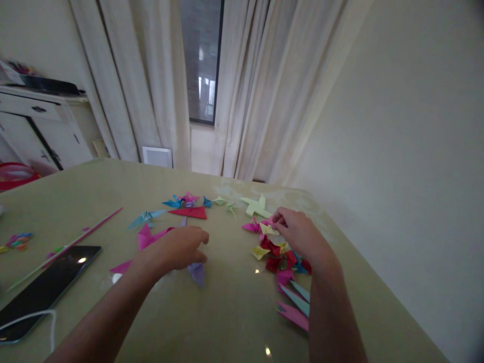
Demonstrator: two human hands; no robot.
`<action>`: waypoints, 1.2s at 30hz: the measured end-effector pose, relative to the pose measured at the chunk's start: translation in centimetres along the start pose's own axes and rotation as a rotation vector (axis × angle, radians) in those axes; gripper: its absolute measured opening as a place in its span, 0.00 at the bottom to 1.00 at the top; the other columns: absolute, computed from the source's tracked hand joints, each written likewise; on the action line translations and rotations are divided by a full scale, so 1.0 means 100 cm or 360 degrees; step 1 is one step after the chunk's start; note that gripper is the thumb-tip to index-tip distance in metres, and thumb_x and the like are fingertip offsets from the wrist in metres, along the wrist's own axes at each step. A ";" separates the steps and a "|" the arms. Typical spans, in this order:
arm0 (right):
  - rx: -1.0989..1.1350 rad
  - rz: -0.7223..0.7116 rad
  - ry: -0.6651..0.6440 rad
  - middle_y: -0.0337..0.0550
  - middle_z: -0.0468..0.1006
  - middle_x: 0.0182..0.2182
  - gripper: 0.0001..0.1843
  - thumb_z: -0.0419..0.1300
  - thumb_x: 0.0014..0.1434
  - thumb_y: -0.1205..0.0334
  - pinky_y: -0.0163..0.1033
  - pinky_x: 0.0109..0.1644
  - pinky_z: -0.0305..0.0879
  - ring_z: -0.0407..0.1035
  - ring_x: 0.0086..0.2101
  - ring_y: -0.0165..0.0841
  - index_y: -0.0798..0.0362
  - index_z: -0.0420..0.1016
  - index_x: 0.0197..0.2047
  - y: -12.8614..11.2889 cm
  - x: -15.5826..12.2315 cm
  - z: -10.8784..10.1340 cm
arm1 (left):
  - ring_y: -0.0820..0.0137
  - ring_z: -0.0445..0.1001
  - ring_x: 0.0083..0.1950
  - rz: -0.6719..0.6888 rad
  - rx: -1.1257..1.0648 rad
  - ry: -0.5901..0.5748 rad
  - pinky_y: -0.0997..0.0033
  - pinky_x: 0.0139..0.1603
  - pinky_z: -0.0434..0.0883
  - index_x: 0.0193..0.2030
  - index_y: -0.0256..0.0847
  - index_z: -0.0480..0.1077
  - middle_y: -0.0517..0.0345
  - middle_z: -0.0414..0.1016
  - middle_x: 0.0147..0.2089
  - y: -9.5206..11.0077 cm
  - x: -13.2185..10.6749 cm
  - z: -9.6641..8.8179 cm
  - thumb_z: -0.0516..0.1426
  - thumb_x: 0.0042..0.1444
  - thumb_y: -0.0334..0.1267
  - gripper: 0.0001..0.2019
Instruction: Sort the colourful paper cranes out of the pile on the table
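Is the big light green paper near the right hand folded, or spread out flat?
Folded. The light green paper, near the right hand, shows narrow arms pointing different ways, not one flat sheet.

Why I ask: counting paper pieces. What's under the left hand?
Purple folded paper pokes out on the near side of the left hand; whatever the hand covers cannot be seen.

Pink folded-paper piece (251, 227), pointed tip facing left; pale yellow folded piece (268, 230) right beside it, overlap unclear. Purple folded piece (197, 275) lies well apart to the left, partly hidden, point toward near edge.
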State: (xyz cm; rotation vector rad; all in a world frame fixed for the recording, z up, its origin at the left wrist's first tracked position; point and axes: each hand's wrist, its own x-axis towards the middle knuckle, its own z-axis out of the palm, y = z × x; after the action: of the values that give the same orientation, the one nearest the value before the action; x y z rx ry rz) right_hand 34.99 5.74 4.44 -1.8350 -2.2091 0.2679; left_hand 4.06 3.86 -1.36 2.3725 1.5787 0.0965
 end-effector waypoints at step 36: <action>0.0275 -0.0346 0.0092 0.43 0.85 0.43 0.05 0.63 0.69 0.68 0.37 0.47 0.64 0.78 0.44 0.36 0.50 0.77 0.47 -0.052 0.030 0.065 | 0.61 0.82 0.47 0.0040 -0.0517 0.0471 0.63 0.49 0.75 0.47 0.41 0.79 0.50 0.85 0.48 -0.019 0.026 -0.015 0.56 0.65 0.42 0.12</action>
State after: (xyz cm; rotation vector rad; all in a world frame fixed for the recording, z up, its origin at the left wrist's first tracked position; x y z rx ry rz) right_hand 27.63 7.82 0.06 -1.4815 -2.2446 0.3455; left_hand 3.09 7.15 -0.71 2.1947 1.5159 0.6832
